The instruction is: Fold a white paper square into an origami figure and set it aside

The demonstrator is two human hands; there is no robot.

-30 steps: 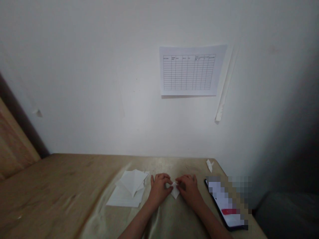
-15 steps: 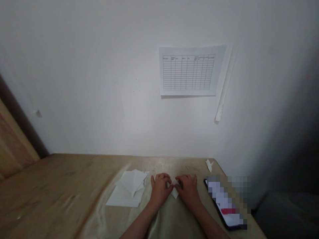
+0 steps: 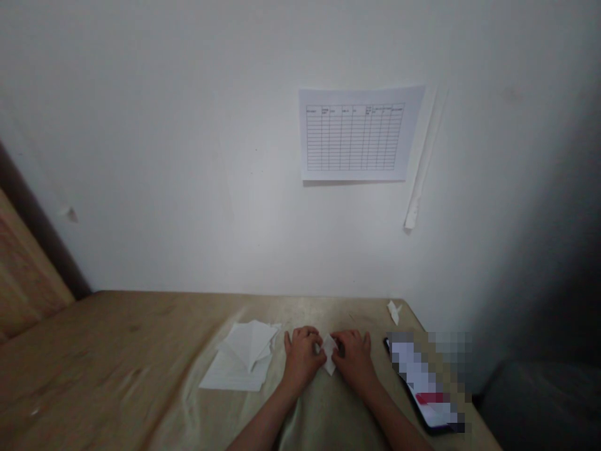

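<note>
A small folded piece of white paper (image 3: 330, 354) lies on the tan table (image 3: 117, 351) between my two hands. My left hand (image 3: 303, 357) has its fingers curled and pinches the paper's left edge. My right hand (image 3: 354, 358) is curled too and grips the paper's right edge. Both hands rest on the table, close together near its back right part. Most of the paper is hidden by my fingers.
A stack of white paper sheets (image 3: 241, 360) with folded pieces on top lies left of my hands. A phone (image 3: 425, 388) lies at the right edge. A small paper scrap (image 3: 393, 311) sits near the wall. A printed table sheet (image 3: 359, 133) hangs on the wall.
My hands have drawn slightly closer together around the small paper, which now stands more upright between my fingers. Nothing else has moved.
</note>
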